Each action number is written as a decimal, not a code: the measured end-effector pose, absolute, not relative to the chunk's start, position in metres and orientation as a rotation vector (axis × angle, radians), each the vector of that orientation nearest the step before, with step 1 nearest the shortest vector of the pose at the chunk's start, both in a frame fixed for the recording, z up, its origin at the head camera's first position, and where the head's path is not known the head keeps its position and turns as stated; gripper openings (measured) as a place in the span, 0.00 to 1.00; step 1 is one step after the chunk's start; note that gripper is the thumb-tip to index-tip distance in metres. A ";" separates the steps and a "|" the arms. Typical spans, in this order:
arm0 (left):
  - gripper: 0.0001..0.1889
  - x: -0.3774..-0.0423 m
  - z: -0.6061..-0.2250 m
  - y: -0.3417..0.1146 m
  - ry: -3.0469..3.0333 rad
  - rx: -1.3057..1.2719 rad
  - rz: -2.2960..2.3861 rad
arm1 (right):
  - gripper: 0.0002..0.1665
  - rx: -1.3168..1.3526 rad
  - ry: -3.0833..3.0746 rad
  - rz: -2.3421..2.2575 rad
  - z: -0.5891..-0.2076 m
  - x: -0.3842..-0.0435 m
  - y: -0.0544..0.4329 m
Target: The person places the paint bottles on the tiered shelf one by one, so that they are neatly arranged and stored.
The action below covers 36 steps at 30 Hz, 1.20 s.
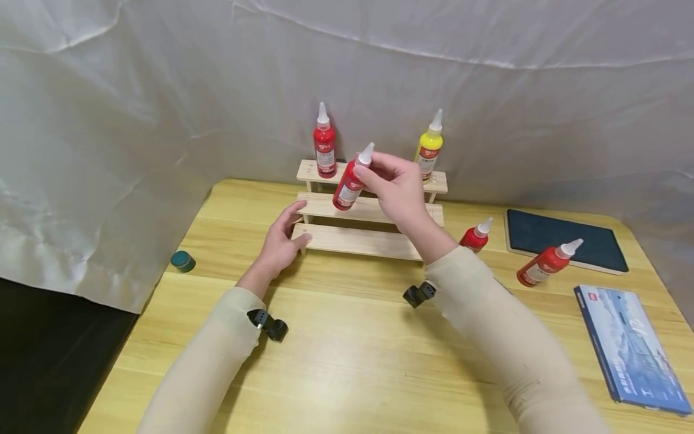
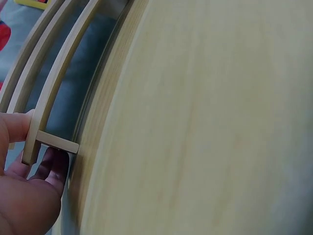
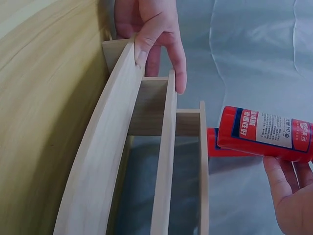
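Observation:
A three-step wooden rack [image 1: 360,241] stands near the back of the table. My left hand [image 1: 280,242] grips its left end, the thumb on the lowest step and a finger reaching to the middle step. My right hand [image 1: 398,190] holds a red squeeze bottle [image 1: 347,191] near its white nozzle, tilted in the air above the middle step; in the right wrist view this bottle [image 3: 266,132] lies sideways in the picture. On the top step another red bottle [image 1: 325,152] stands at the left. A yellow bottle [image 1: 428,155] stands at the right, partly behind my right hand.
Right of the rack are two more red bottles [image 1: 542,267] [image 1: 475,237], one partly behind my sleeve. A dark flat pad [image 1: 566,240] and a blue box [image 1: 631,346] lie farther right. A small teal jar [image 1: 182,261] sits at the left edge. Grey cloth [image 1: 488,108] hangs behind.

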<state>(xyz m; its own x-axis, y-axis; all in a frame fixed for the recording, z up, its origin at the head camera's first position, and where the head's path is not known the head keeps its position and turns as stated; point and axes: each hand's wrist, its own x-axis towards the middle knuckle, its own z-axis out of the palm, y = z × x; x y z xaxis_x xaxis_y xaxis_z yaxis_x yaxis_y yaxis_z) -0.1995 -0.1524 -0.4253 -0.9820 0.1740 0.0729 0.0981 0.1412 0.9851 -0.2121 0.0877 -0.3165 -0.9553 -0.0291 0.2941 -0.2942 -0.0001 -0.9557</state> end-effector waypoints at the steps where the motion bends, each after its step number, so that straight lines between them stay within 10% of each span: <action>1: 0.36 -0.199 -0.425 -0.152 2.328 0.277 2.001 | 0.18 0.336 -2.075 2.078 -0.317 -0.214 0.086; 36: 0.36 -0.190 -0.422 -0.148 2.371 0.276 1.971 | 0.21 0.309 -2.296 1.986 -0.339 -0.245 0.047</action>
<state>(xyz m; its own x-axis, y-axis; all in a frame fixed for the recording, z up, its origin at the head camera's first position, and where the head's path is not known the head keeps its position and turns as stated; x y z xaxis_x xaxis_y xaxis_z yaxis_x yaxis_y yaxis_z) -0.1895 -0.1479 -0.4215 -0.9831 0.1657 0.0784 0.1073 0.1736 0.9789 -0.2453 0.0475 -0.3393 -0.9754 -0.0935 0.1997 -0.2110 0.1338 -0.9683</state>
